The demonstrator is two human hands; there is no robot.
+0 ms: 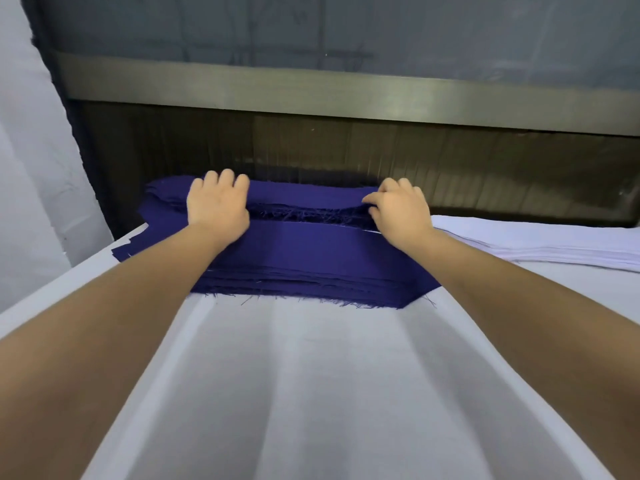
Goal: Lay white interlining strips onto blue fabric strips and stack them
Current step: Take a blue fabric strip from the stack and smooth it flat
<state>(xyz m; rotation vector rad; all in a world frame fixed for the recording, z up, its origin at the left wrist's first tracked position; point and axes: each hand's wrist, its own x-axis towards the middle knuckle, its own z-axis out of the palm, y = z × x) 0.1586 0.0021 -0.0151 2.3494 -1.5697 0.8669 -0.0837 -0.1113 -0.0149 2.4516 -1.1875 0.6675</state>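
Because the top blue strip (304, 197) runs crosswise, its long axis spanning from one hand to the other, each hand takes an end: the left hand (218, 206) curls its fingers over it, and the right hand (398, 209) pinches its near edge. Under both wrists lies the near blue stack (304, 258). The white interlining strips (536, 240) lie just outside the right hand, the nearer one.

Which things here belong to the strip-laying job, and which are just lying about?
In the job: left hand and right hand gripping the top blue strip; blue stack; white strips.
Lying about: table cover, metal bar, pale sheet.
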